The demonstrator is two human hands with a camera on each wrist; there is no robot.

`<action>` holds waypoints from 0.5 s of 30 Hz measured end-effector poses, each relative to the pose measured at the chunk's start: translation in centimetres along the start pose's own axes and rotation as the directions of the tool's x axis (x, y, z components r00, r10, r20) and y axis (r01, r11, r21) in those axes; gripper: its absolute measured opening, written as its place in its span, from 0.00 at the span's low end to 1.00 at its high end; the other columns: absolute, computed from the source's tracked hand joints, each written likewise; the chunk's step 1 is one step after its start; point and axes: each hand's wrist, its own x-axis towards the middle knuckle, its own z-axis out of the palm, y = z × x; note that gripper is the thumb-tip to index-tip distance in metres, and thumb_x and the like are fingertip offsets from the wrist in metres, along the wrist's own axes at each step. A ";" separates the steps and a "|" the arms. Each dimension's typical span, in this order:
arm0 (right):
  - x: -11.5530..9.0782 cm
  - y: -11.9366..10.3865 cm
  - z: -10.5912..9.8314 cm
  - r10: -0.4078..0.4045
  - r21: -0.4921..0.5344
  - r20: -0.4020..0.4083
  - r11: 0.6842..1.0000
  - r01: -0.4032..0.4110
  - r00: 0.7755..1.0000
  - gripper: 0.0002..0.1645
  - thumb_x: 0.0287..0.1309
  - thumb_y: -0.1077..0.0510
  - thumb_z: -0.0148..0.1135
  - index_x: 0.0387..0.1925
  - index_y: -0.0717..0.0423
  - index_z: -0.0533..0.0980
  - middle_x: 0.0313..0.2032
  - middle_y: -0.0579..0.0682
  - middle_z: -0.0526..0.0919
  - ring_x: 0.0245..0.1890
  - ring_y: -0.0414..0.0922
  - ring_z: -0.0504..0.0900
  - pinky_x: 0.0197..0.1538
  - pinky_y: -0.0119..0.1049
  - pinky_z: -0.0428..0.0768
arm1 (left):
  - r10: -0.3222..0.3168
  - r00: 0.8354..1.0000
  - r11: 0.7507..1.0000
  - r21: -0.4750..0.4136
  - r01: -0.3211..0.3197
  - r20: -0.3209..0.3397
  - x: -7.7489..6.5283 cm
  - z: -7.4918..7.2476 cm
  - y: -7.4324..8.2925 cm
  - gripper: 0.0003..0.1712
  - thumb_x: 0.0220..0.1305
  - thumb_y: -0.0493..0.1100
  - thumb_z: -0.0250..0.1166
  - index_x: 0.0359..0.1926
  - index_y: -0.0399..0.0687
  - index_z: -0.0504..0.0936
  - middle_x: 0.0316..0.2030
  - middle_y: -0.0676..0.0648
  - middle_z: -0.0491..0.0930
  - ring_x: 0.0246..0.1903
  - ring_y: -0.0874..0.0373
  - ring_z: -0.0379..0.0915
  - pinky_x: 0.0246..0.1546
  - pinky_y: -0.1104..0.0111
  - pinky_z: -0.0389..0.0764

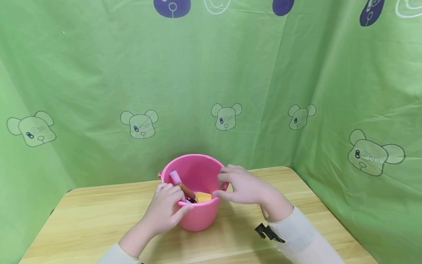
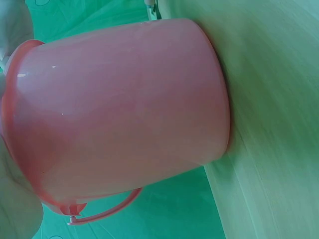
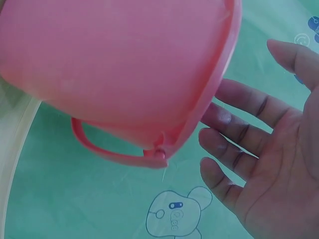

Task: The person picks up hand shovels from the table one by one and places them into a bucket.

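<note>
Pale sleeves (image 1: 306, 234) lay nearest us; left hand (image 1: 163, 211) and right hand (image 1: 244, 185) at a pink bucket (image 1: 197, 219). Step, by our judgement: steadying.
We logged the bucket upright on the wood-grain table (image 1: 99, 220), with a brown rod (image 1: 186, 190), yellow piece (image 1: 203, 197) and pale pink cylinder (image 1: 175, 177) inside. Left fingers gripped its near rim, thumb outside. Right fingers were spread, loosely extended at the right rim, with no grip seen; contact we could not confirm. Next move, we judged, called for a firm left hold and a right-hand grip or reach inside.
</note>
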 end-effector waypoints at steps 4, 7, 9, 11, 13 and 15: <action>-0.5 0.4 -0.4 0.011 -0.011 -0.017 1.000 -0.011 1.000 0.14 0.56 0.32 0.53 0.27 0.33 0.69 0.32 0.31 0.72 0.37 0.35 0.65 0.44 0.37 0.67 | 0.004 1.000 1.000 -0.014 -0.004 -0.005 0.1 0.1 0.0 0.11 0.60 0.60 0.57 0.26 0.67 0.67 0.38 0.71 0.71 0.39 0.71 0.63 0.47 0.60 0.59; -1.0 0.7 -0.7 0.022 -0.019 -0.034 1.000 -0.023 0.999 0.13 0.56 0.32 0.53 0.28 0.33 0.70 0.33 0.30 0.71 0.38 0.34 0.65 0.44 0.37 0.68 | 0.005 1.000 1.000 -0.020 -0.006 -0.005 0.1 0.1 0.0 0.11 0.61 0.60 0.57 0.26 0.67 0.67 0.38 0.71 0.71 0.40 0.71 0.64 0.48 0.60 0.59; -1.3 0.9 -0.8 0.029 -0.013 -0.043 0.999 -0.030 0.999 0.13 0.55 0.33 0.54 0.29 0.33 0.70 0.34 0.30 0.71 0.38 0.34 0.66 0.43 0.38 0.70 | 0.005 1.000 1.000 -0.022 -0.005 -0.004 0.1 0.1 0.0 0.12 0.61 0.61 0.56 0.26 0.67 0.67 0.38 0.71 0.71 0.41 0.70 0.64 0.48 0.59 0.59; -1.6 1.2 -0.9 0.041 -0.010 -0.047 0.999 -0.042 0.998 0.13 0.55 0.33 0.54 0.29 0.33 0.71 0.34 0.30 0.71 0.38 0.34 0.66 0.43 0.37 0.71 | 0.004 1.000 1.000 -0.018 -0.004 -0.004 0.1 0.1 0.0 0.12 0.61 0.61 0.56 0.26 0.66 0.66 0.38 0.71 0.71 0.41 0.70 0.64 0.48 0.59 0.59; -1.8 1.5 -0.9 0.054 -0.006 -0.046 0.998 -0.055 0.997 0.13 0.55 0.33 0.54 0.29 0.32 0.71 0.34 0.31 0.72 0.38 0.34 0.66 0.42 0.37 0.71 | 0.004 1.000 1.000 -0.018 -0.004 -0.006 0.1 0.1 0.0 0.13 0.61 0.61 0.56 0.25 0.66 0.66 0.38 0.71 0.71 0.41 0.69 0.64 0.48 0.59 0.59; -2.1 1.8 -0.9 0.069 0.002 -0.040 0.998 -0.069 0.997 0.12 0.56 0.33 0.54 0.29 0.32 0.71 0.34 0.31 0.72 0.38 0.34 0.66 0.42 0.37 0.71 | 0.005 1.000 1.000 -0.018 -0.005 -0.007 0.0 0.2 0.0 0.13 0.61 0.60 0.56 0.25 0.66 0.66 0.38 0.71 0.71 0.40 0.70 0.64 0.48 0.59 0.59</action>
